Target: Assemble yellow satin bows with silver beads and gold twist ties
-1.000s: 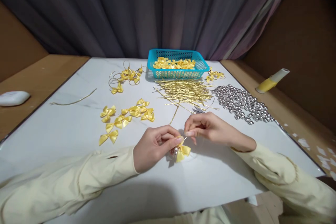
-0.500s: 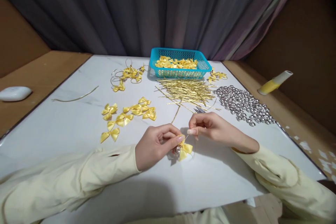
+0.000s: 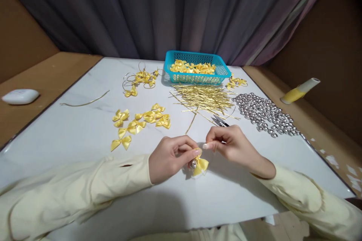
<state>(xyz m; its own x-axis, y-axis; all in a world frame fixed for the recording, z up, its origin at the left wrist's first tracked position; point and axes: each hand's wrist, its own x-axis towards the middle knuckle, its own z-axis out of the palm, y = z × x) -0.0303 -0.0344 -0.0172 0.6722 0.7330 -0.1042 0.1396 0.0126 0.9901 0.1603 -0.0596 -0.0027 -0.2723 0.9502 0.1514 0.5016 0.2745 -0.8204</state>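
My left hand (image 3: 174, 160) pinches a yellow satin bow (image 3: 201, 165) between thumb and fingers, low over the front of the table. Shiny silver beads (image 3: 193, 164) sit against the bow, partly covered by my fingertips. Just right of it, my right hand (image 3: 234, 145) is closed in a pinch at the end of a thin cord from the bow; the strand is hard to make out. Dark scissor blades (image 3: 220, 121) show behind my right knuckles, their handles hidden. Several loose yellow bows (image 3: 135, 126) lie beyond my left hand.
Gold twist ties (image 3: 205, 99) are heaped mid-table before a blue basket (image 3: 198, 80) of bows. Silver beads (image 3: 263, 115) spread at right. Bow clusters (image 3: 144, 78) with cords lie at back left. A yellow-white tube (image 3: 299, 91) and white case (image 3: 20, 96) flank the table.
The view has shifted slightly. My right hand has turned and dropped a little, its fingertips still close to the bow. More of the scissor blades shows now. The left hand keeps its hold.
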